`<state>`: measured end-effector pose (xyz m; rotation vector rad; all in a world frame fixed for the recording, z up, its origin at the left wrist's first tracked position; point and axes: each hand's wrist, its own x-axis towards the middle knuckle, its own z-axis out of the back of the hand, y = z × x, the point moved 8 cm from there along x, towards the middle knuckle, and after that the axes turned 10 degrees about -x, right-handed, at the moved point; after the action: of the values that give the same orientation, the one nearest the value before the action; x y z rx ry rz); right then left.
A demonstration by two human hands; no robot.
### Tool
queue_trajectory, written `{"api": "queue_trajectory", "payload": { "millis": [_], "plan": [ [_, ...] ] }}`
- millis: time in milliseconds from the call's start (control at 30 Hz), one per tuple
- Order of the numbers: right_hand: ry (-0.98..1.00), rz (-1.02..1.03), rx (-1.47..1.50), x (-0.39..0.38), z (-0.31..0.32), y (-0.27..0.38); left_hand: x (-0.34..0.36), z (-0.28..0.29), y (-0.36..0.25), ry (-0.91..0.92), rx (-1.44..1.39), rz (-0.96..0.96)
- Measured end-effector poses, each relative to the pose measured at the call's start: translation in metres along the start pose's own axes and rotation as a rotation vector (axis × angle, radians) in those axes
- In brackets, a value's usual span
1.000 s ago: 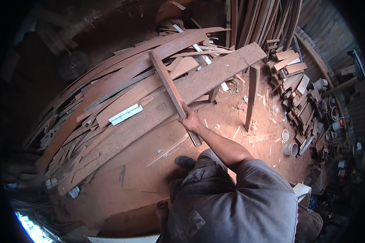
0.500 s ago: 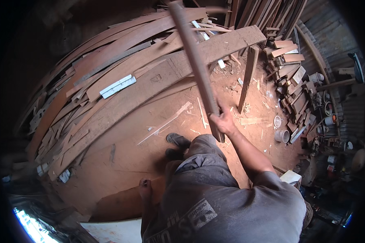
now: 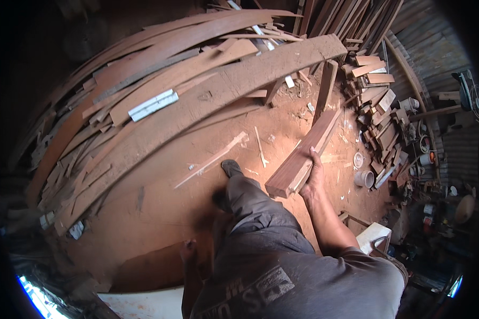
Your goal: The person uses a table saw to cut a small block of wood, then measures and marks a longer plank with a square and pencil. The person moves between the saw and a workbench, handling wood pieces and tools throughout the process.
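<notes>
My right hand (image 3: 315, 173) grips a dark reddish wooden beam (image 3: 298, 157) near its lower end, thumb over the top edge; the beam slants up and away to the right, above the dirt floor (image 3: 335, 194). My left hand (image 3: 189, 250) hangs low beside my left leg, small and blurred in shadow, so its fingers are unclear. Ahead, a broad rough plank (image 3: 213, 93) lies along the near side of a pile of long boards (image 3: 159, 45), with a short white strip (image 3: 151, 106) on it.
An upright post (image 3: 325, 85) stands under the plank's right part. On the right are stacked offcuts (image 3: 378, 98), leaning boards (image 3: 346, 21), corrugated sheeting (image 3: 426, 37) and buckets (image 3: 364, 178). Thin wood scraps (image 3: 215, 154) lie on the floor. A white panel (image 3: 138, 305) shows at bottom left.
The beam in my right hand has come off the plank pile and swung down to the right, tilting over. My foot has stepped forward, and the view has shifted slightly.
</notes>
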<state>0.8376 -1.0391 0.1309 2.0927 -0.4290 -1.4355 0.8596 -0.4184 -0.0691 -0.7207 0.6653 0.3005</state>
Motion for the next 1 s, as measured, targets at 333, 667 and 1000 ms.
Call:
{"api": "queue_trajectory", "payload": {
  "millis": [333,667,1000],
  "plan": [
    [-0.058,-0.607,0.344,0.264,-0.035,-0.09,0.042,0.019,-0.037,-0.033,-0.218,-0.106],
    [-0.125,-0.641,0.647,0.387,-0.08,-0.112,0.07,0.051,-0.118,-0.074,-0.228,0.109],
    [0.394,-0.524,0.404,0.48,-0.158,-0.091,0.071,0.021,-0.212,-0.072,-0.43,0.159]
  ]
}}
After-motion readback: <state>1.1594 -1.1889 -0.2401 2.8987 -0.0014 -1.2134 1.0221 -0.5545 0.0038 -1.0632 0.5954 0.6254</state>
